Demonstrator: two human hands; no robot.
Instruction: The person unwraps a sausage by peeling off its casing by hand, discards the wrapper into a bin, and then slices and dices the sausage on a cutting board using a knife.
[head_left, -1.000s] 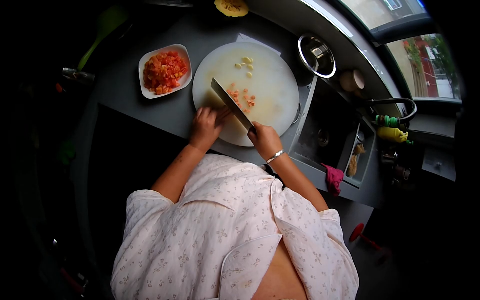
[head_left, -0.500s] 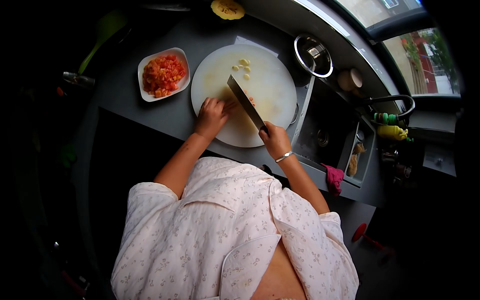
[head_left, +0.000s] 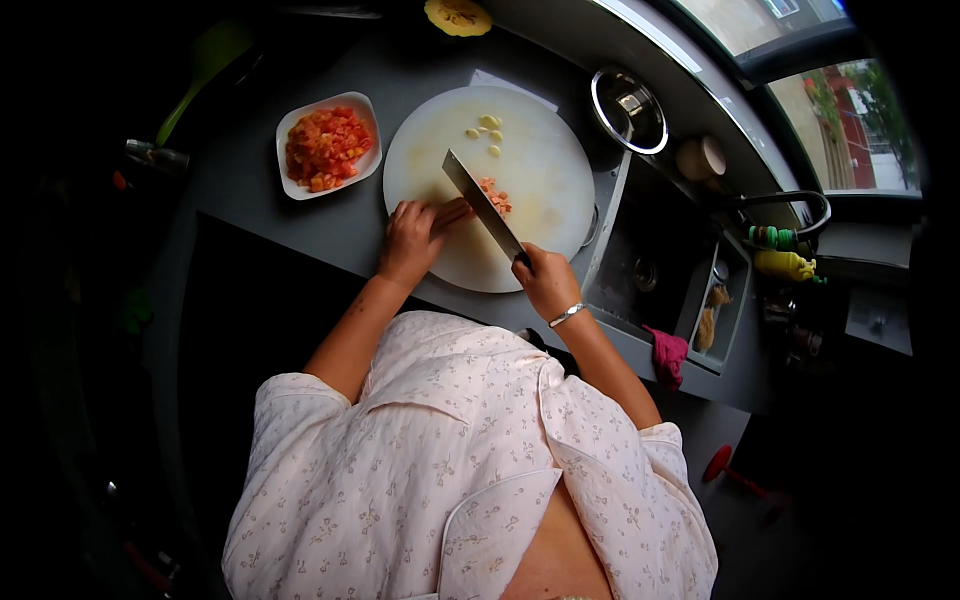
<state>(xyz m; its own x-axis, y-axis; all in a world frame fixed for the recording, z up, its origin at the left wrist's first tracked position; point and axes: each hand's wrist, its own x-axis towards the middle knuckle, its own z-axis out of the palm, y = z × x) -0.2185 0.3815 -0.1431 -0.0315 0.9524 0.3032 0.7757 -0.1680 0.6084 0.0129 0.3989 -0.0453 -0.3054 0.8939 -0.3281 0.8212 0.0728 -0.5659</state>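
My right hand (head_left: 548,280) is closed around the handle of a broad-bladed kitchen knife (head_left: 482,202), its blade slanting up and left over a round white cutting board (head_left: 550,215). My left hand (head_left: 408,243) presses pinkish strips (head_left: 456,212), which look like ham sausage, against the board just left of the blade. Small diced pink pieces (head_left: 494,196) lie on the blade's right side. Farther up the board sit several peeled garlic cloves (head_left: 490,122). The fingertips of my left hand partly cover the strips.
Left of the board stands a white square dish (head_left: 290,188) heaped with chopped tomato (head_left: 328,148). A steel bowl (head_left: 628,112) is at the upper right, above the sink (head_left: 640,235). A pink cloth (head_left: 668,358) hangs over the sink's front edge. A cut yellow squash (head_left: 458,16) lies at the back.
The knife has shifted slightly left along the strips, and more diced pieces show on its right. My left hand has drawn back a little to the left.
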